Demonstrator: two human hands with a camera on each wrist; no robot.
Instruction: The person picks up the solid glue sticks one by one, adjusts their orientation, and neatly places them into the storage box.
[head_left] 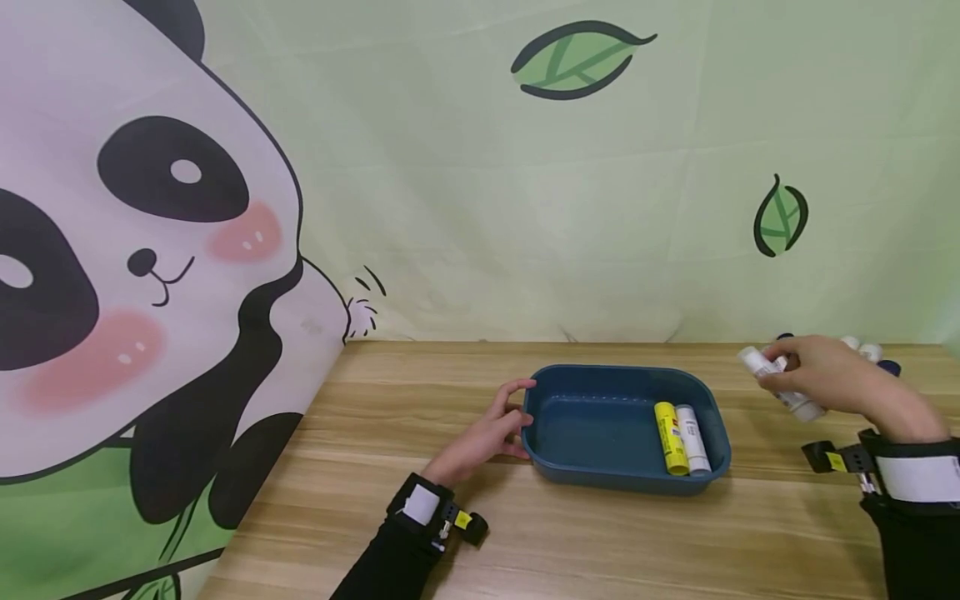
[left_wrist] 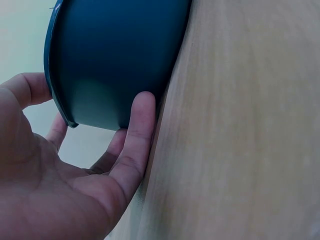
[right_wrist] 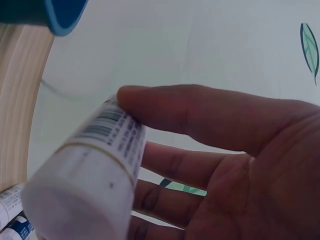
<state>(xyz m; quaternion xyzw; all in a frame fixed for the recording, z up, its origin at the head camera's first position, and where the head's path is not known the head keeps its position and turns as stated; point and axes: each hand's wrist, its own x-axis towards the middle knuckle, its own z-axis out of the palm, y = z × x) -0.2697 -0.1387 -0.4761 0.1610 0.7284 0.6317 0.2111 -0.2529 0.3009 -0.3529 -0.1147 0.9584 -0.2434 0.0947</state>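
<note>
A dark blue rectangular basin [head_left: 600,477] stands on the table. Inside it, at the right end, a yellow glue stick [head_left: 671,439] and a white glue stick [head_left: 692,440] lie side by side. My left hand [head_left: 487,433] touches the basin's left end with spread fingers; in the left wrist view, fingertips rest against its outer wall [left_wrist: 115,55] and rim. To the right of the basin, my right hand [head_left: 828,375] holds another white glue stick [right_wrist: 95,155] above the table, tilted, between thumb and fingers.
Several more sticks, white [head_left: 870,352] and with dark blue ends [head_left: 890,367], lie behind my right hand, partly hidden by it. A cloth backdrop [head_left: 450,208] with a panda and leaves hangs along the back edge of the wooden table [head_left: 600,542].
</note>
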